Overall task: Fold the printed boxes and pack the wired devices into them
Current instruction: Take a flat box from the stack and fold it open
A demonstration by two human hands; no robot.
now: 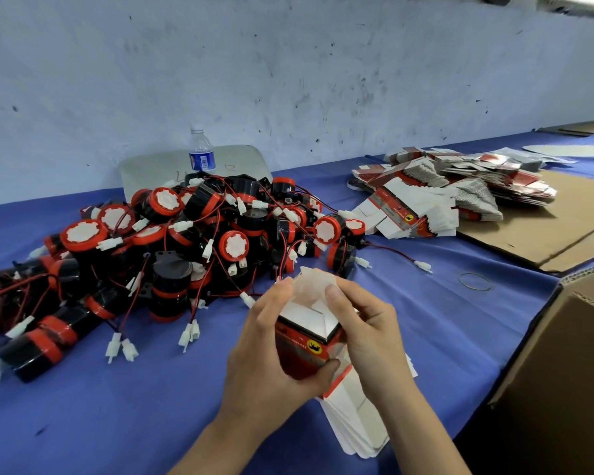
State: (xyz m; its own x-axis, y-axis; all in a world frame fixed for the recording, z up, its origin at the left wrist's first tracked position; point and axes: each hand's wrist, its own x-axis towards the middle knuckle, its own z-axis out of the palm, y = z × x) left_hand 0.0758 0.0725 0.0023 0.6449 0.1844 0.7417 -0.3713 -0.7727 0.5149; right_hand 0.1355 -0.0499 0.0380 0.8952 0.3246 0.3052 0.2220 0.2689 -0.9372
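Head view: both hands meet low and centre over the worktop [151, 406], which is covered in blue cloth. Left hand [271, 358] grips a printed box [306, 351], red and black with a yellow emblem, thumb curled across its lower front face, fingers round the left side. Right hand [364, 323] holds the box's right side, with its fingertips [333, 291] pinching the white top flap, which stands up and is partly folded. Box open end is tilted away from the person.

Under the right wrist lies a stack of flat unfolded boxes [357, 419], white insides up, touching the worktop.

Beyond the left hand and to its left sits a heap of wired devices [186, 241], black cylinders with red rims, white discs, red and black wires and white plug connectors; the nearest wires lie just beside the left hand's fingertips. A water bottle [201, 152] stands upright behind the heap, against the wall.

Beyond the right hand, well apart, is a pile of flat printed boxes [453, 190], partly on a cardboard sheet [546, 234]. A rubber band [474, 281] lies on the cloth right of the hands. An open cardboard carton [570, 354] is further right at the worktop edge.
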